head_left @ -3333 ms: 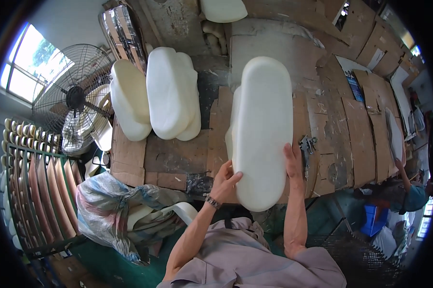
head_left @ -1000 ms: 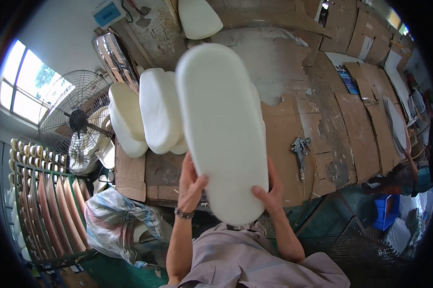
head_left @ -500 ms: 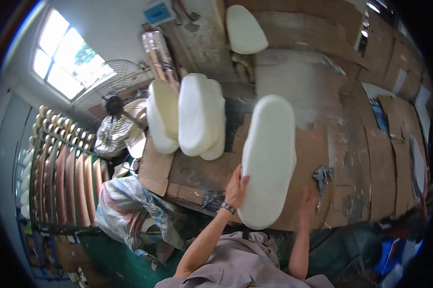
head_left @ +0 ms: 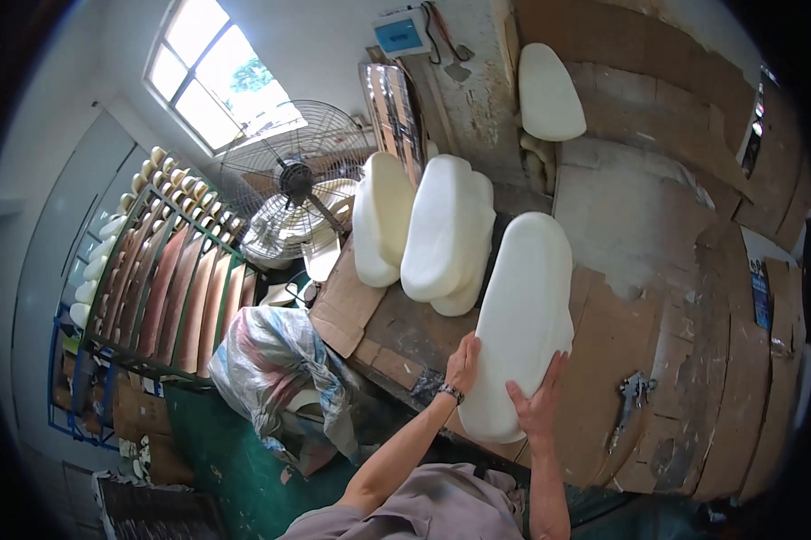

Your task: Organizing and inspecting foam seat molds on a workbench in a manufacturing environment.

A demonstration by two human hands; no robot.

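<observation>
A long, rounded white foam pad [head_left: 524, 315] stands tilted in front of me over the cardboard-covered table. My left hand [head_left: 461, 367] grips its left edge, with a bracelet on the wrist. On the lower right edge my right hand [head_left: 540, 400] has its thumb on the near face and its fingers around the side. To the right of that hand a metal spray gun [head_left: 637, 391] lies on the cardboard. Left of the held pad, a stack of white pads [head_left: 443, 234] stands close beside another, creamier pair of pads [head_left: 380, 216].
One more pad [head_left: 551, 94] leans at the back. A large fan [head_left: 295, 178] stands beyond the table's left end. Nearer, a plastic woven sack [head_left: 275, 360] bulges by the table edge. A green rack [head_left: 167, 297] of curved boards stands at the far left.
My right hand has moved from beside the spray gun onto the pad's right edge. The left hand keeps its hold. The whole view has swung leftward.
</observation>
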